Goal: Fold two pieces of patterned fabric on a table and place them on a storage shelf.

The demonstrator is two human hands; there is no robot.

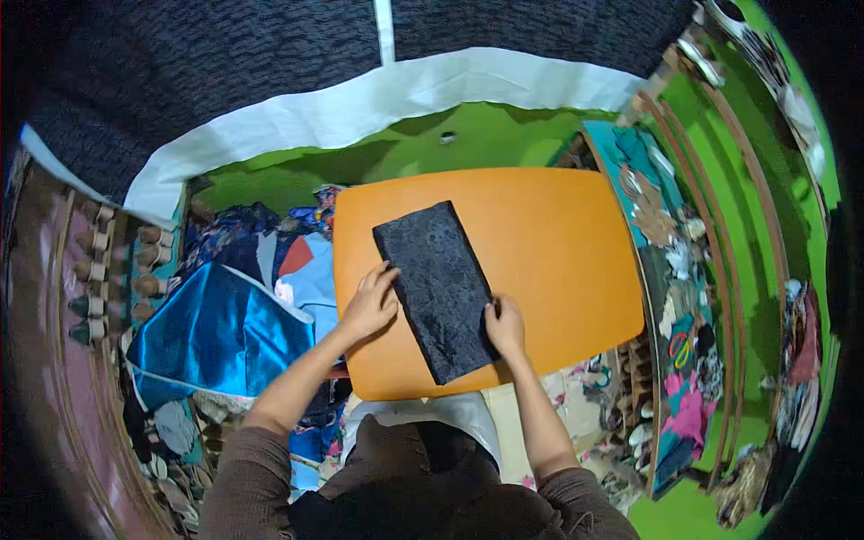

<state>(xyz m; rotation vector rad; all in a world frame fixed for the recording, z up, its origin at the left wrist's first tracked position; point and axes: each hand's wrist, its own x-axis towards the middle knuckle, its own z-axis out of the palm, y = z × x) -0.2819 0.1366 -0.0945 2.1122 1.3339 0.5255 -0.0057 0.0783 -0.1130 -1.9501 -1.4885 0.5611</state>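
Observation:
A black patterned cloth, folded into a long rectangle, lies at a slant on the orange table. At its left edge is my left hand, fingers apart, the fingertips touching or just beside the cloth. My right hand has hold of the lower right edge, its thumb on top and the other fingers partly hidden. The fold looks flat, with straight sides.
Shiny blue fabric and piled clothes lie left of the table. A shelf rack with shoes stands at the far left. To the right, a long shelf holds cloth scraps and scissors. Dark curtains hang behind.

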